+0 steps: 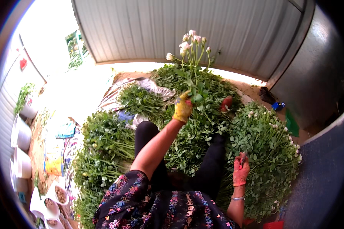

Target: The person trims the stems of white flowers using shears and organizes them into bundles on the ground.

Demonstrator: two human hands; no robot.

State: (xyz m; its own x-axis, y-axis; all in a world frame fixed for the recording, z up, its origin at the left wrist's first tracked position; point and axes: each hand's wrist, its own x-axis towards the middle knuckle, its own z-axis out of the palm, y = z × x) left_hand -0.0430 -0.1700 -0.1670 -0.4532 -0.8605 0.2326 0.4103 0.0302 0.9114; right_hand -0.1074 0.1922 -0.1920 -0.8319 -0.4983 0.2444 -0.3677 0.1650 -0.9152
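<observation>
Left hand (pixel 183 107) pinches long-stemmed pale flowers (pixel 185 45), right hand (pixel 240 170) grips small tool (pixel 243 158) — white bucket (pixel 29 110) holds greenery (pixel 24 95), white tub (pixel 66 202) brown pieces (pixel 60 194).

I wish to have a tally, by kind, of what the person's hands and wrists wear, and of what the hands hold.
Yellow, red-blotched glove: 1
Coral-red glove: 1
Silvery wrist band: 1
Bunch of pale pink, green-stemmed flowers: 1
Small grey hand tool: 1
Total: 5
</observation>
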